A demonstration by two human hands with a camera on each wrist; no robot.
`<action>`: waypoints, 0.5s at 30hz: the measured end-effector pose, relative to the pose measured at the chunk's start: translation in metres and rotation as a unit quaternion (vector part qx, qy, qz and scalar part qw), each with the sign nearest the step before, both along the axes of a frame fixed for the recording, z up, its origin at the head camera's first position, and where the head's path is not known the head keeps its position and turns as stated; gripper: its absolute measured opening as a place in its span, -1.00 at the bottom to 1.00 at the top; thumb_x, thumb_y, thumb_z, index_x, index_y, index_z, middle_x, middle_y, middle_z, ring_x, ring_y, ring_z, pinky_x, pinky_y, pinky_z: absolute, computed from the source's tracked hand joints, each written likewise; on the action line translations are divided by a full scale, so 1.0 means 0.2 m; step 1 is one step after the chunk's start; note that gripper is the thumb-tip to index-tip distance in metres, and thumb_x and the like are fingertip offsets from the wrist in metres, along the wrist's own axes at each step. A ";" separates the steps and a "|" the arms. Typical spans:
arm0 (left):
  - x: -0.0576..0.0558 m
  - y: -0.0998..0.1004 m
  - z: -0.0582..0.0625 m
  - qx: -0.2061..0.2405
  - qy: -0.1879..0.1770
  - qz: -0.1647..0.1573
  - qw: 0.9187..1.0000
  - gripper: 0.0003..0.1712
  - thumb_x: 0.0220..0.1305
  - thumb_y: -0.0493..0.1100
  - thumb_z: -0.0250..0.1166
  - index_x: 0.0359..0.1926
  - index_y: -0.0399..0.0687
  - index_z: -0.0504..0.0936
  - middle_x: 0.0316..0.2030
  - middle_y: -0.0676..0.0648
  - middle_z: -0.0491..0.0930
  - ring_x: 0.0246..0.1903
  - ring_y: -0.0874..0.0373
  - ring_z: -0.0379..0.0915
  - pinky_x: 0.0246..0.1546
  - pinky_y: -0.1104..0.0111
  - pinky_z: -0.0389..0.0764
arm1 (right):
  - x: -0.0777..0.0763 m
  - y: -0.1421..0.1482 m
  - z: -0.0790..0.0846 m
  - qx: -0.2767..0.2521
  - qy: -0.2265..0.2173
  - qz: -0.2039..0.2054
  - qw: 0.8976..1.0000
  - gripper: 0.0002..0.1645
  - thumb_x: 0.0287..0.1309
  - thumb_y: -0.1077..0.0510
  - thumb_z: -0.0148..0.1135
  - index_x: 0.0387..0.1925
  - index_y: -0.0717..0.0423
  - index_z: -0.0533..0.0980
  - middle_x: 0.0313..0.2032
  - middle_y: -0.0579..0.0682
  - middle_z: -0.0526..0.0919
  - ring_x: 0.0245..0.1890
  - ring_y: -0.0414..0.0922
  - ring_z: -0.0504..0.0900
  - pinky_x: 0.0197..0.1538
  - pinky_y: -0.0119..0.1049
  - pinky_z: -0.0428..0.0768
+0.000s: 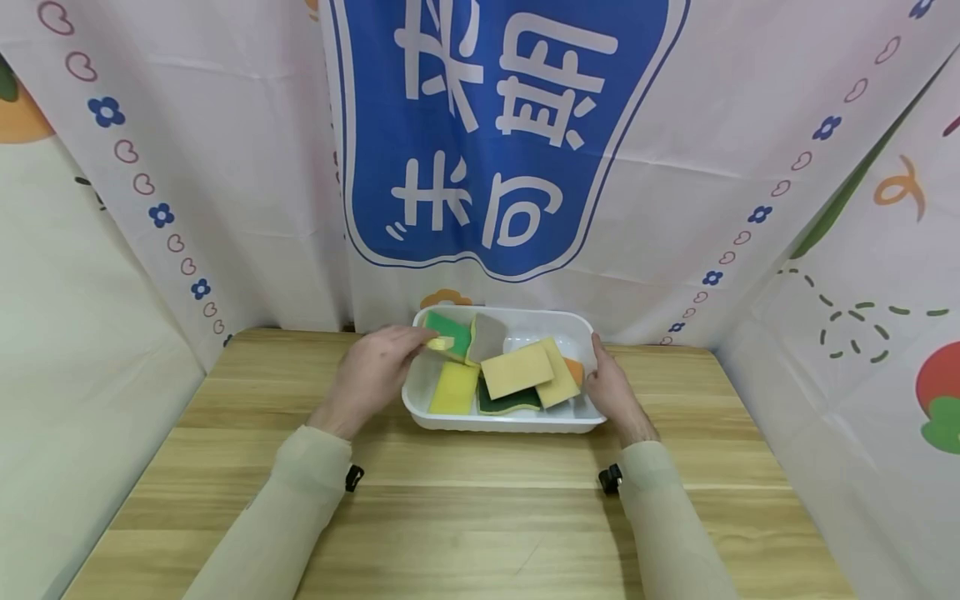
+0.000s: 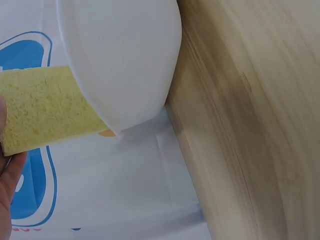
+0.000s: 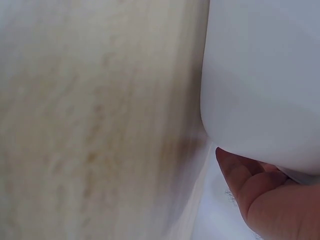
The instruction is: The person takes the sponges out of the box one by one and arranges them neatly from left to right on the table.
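Note:
My left hand (image 1: 372, 371) pinches a yellow sponge (image 2: 47, 107) by its end, over the left end of a white plastic tub (image 1: 495, 423). In the left wrist view the sponge's far end passes behind the tub's rim. At the tub's right end my right hand (image 1: 615, 392) grips the rim, with fingers (image 3: 232, 172) against the outer wall. Inside the tub are a green-faced sponge (image 1: 452, 327), a flat yellow sponge (image 1: 454, 390), two pale yellow sponges, the upper one (image 1: 516, 372) overlapping the other (image 1: 562, 383), a dark green scouring sponge (image 1: 510, 403) and an orange piece (image 1: 574, 370).
The tub stands on a wood-grain table (image 1: 465, 517), close to its back edge. A white printed cloth (image 1: 247, 208) with a large blue panel (image 1: 480, 133) hangs right behind it. More patterned cloth (image 1: 847, 317) closes off both sides.

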State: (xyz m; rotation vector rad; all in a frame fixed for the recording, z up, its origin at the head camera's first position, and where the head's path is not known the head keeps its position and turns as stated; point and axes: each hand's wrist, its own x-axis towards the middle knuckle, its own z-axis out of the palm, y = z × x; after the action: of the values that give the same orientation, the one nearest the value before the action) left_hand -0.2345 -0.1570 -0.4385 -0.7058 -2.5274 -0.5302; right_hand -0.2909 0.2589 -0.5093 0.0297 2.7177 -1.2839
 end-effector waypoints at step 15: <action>0.12 -0.18 0.00 0.039 0.031 0.027 0.998 -0.63 0.58 -0.41 0.49 0.29 -0.10 0.86 0.15 -0.16 0.94 0.14 -0.18 0.92 0.18 -0.08 0.93 | 0.01 0.00 0.01 0.000 -0.005 0.004 1.000 0.12 0.61 0.50 -0.16 0.95 0.00 -0.32 0.95 0.15 -0.27 0.95 0.33 -0.16 0.93 0.33 -0.06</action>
State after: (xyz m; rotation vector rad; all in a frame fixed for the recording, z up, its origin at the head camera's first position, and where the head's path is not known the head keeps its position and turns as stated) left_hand -0.2096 -0.1929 -0.4381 -0.6144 -2.4474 -0.5748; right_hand -0.2888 0.2588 -0.5073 0.0250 2.7068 -1.2769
